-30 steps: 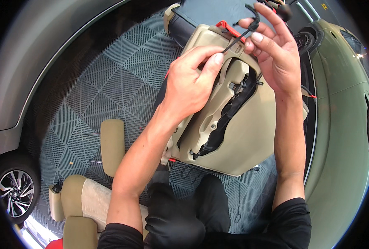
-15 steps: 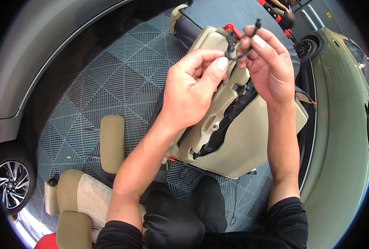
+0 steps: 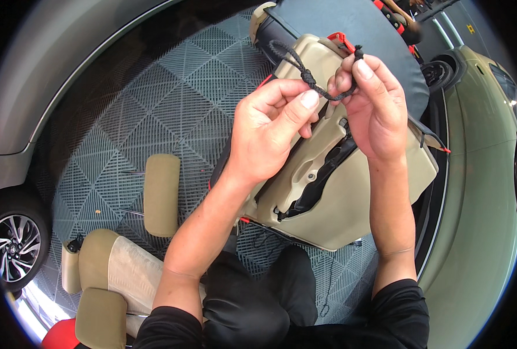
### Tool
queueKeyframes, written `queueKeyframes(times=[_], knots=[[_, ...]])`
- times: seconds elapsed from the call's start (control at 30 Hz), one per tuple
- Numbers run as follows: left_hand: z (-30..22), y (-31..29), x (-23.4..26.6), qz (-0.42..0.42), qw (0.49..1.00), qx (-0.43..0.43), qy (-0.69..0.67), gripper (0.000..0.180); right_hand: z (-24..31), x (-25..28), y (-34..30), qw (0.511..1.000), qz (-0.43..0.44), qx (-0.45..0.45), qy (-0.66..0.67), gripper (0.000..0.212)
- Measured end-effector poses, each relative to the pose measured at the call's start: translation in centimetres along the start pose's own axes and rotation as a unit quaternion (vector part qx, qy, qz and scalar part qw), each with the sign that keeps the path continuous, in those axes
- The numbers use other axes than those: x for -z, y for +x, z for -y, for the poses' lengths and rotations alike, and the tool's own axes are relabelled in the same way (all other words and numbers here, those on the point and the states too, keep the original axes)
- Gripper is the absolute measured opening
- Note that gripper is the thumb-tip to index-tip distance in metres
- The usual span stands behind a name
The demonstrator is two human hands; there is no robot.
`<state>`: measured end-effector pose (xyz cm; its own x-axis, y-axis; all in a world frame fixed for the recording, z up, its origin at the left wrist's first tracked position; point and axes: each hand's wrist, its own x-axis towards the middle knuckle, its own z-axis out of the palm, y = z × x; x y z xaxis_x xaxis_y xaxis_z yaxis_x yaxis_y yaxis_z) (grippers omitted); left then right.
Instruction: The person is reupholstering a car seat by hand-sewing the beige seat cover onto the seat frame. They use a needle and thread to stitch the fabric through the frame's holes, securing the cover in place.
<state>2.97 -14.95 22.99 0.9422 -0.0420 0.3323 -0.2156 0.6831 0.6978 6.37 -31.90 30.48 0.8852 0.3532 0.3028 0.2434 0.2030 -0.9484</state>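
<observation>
A thin black braided cord [image 3: 332, 96] with knots runs between my two hands, held up over a beige car seat part [image 3: 357, 186]. My left hand [image 3: 273, 128] pinches it between thumb and forefinger beside a knot; past that knot a loop of the cord sticks out to the upper left. My right hand [image 3: 375, 104] grips the other end, its knotted tip showing above thumb and forefinger. Below them, the seat part carries a beige plastic trim [image 3: 296, 180] along a dark gap. Red-edged black fabric shows around its edges.
A tan headrest [image 3: 161, 195] lies on the grey grid-patterned floor [image 3: 127, 125]. More tan seat pieces [image 3: 98, 256] are at the lower left. A grey car [image 3: 49, 75] stands on the left, a green car [image 3: 474, 174] on the right. Behind the seat part is a dark padded surface [image 3: 334, 23].
The cord's loop now extends to the upper left, where before it stood bunched upright by my left fingers. Both hands have moved slightly lower in view, and the view has shifted a little.
</observation>
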Motion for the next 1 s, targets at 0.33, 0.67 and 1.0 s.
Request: queueKeyframes(times=[0.33,0.67,1.0], knots=[[-0.8,-0.2,0.2,-0.071,0.992,-0.058,0.089,0.009,-0.1,-2.6,-1.3,0.891,-0.127,0.232,-0.370,0.044],[-1.4,-0.1,0.7,-0.076,0.885,-0.241,0.391,0.010,1.3,-3.8,-1.5,0.799,-0.010,0.256,-0.544,0.034],[-0.3,0.0,2.1,-0.045,0.953,-0.164,0.251,0.012,-0.3,-3.3,-1.0,0.785,0.017,0.299,-0.543,0.025]])
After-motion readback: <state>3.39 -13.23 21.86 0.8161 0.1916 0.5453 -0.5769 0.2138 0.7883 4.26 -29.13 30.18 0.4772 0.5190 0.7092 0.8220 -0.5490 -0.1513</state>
